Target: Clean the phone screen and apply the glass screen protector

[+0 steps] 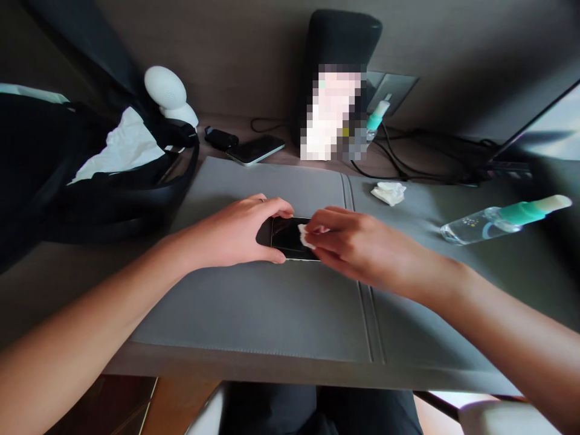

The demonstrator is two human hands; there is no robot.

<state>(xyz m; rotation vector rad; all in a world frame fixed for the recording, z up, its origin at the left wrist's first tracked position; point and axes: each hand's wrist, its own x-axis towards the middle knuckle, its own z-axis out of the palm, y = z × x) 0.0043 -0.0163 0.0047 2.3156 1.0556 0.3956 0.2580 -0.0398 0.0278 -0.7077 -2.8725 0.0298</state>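
Note:
A dark phone (287, 238) lies flat, screen up, on the grey desk mat (272, 308). My left hand (240, 232) grips its left end, thumb on the near edge and fingers on the far edge. Pinched in the closed fingers of my right hand (351, 241) is a small white tissue (305, 235), which touches the screen. That hand covers the phone's right end.
A clear spray bottle (483, 225) lies at the right, near a crumpled tissue (388, 193). Behind the mat are another phone (256, 148), a white rounded device (167, 89), cables (399, 158) and a second bottle (375, 121). A black bag (90, 199) stands left.

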